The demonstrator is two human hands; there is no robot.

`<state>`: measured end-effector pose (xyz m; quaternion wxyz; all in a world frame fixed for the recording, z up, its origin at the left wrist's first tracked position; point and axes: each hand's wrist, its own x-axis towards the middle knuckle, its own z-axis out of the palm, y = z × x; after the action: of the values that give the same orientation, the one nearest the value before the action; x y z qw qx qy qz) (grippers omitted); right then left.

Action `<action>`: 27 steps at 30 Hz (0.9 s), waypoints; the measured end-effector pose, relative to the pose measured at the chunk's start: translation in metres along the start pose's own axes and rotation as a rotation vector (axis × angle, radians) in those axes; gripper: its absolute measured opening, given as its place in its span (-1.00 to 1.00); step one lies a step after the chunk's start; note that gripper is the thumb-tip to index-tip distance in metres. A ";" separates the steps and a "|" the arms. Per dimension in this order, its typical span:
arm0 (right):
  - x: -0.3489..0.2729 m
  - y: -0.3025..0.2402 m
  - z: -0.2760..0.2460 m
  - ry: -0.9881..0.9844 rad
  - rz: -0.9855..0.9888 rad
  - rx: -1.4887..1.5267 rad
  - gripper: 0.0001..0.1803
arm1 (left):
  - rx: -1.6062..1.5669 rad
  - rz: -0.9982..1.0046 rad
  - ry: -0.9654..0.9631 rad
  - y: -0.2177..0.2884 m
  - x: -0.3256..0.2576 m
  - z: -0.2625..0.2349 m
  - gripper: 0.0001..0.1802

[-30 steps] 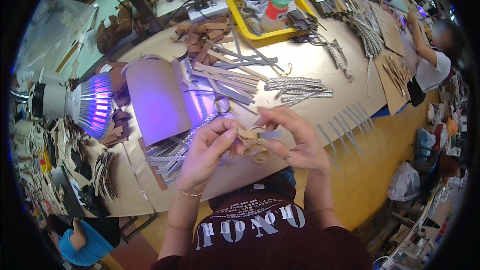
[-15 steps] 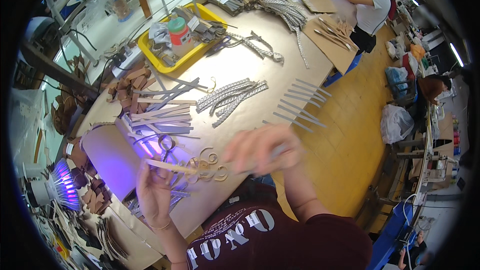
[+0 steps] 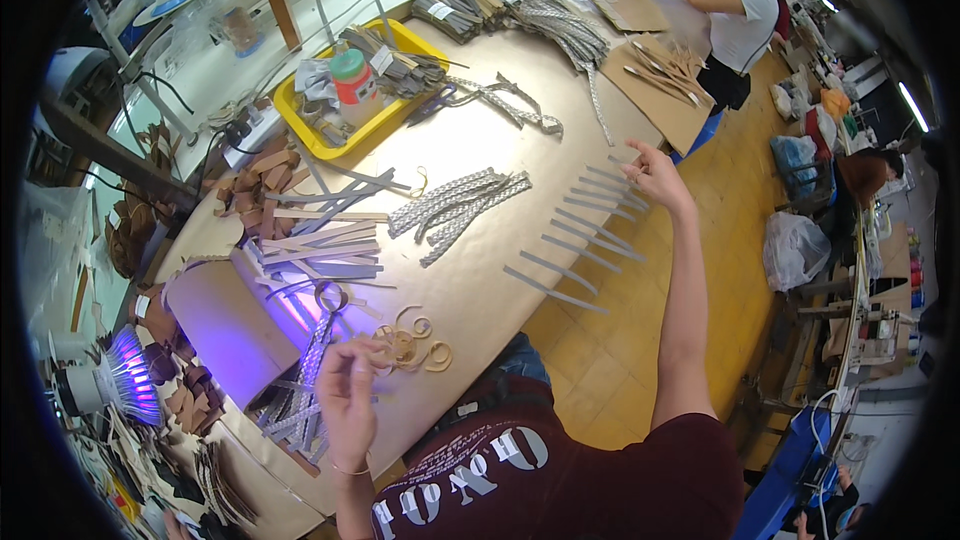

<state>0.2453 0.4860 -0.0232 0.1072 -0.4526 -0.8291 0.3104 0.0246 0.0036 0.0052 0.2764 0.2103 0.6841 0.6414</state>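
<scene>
Left hand point(image 3: 348, 395) up near the near edge of the table point(image 3: 560, 80), fingers bent and pinching a curly tan strip point(image 3: 392, 343) out of a little heap of curly tan strips point(image 3: 415, 345). Right hand point(image 3: 655, 172) out at the right edge of the table, fingers spread, tips just touching the far end of a row of thin grey strips point(image 3: 580, 240) poking over that edge. Nothing pinched there. Patterned silver bands point(image 3: 460, 202) in the middle of the table. Pile of flat tan and grey strips point(image 3: 315, 235) toward the left edge. Yellow tray point(image 3: 300, 125) with a green-capped bottle point(image 3: 352, 75) at the far side. Purple lamp point(image 3: 130, 385) glowing at the near left corner.
</scene>
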 end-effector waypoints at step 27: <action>0.016 -0.026 0.032 0.487 0.037 -1.053 -0.40 | 0.849 0.159 -0.052 -0.017 -0.011 0.011 -0.87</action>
<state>0.2037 0.4749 -0.0338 0.0497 -0.5178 -0.8151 -0.2551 0.0411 0.0037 -0.0104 0.1320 0.3734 0.8619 0.3168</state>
